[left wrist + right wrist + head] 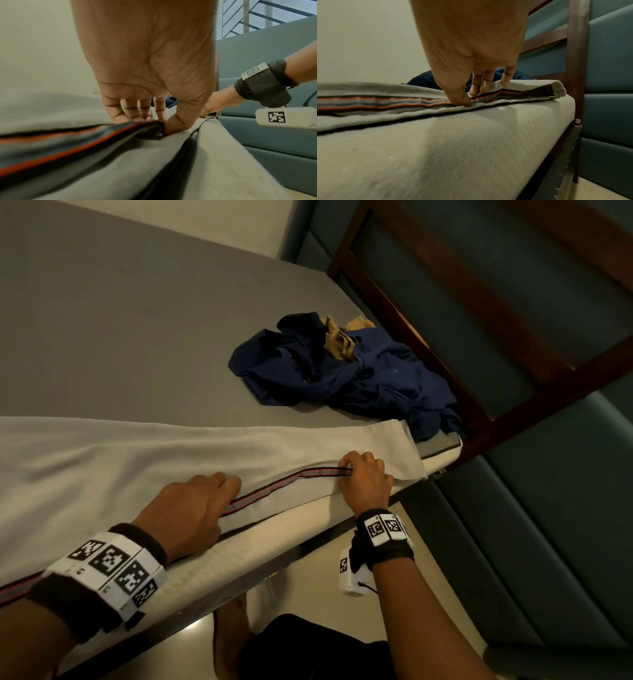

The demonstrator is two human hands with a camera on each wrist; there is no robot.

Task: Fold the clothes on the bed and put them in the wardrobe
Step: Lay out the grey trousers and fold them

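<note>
Light grey trousers with a red-and-black side stripe lie stretched along the near edge of the bed. My left hand pinches the striped seam between thumb and fingers, as the left wrist view shows at the left hand. My right hand pinches the same stripe closer to the trouser hem; the right wrist view shows the right hand's thumb and fingers closed on the stripe. A crumpled pile of dark blue clothes with a tan piece lies beyond.
A dark wooden bed frame stands at the right end of the mattress, with teal padded wall panels behind it. The mattress side drops to a pale floor, where my legs stand.
</note>
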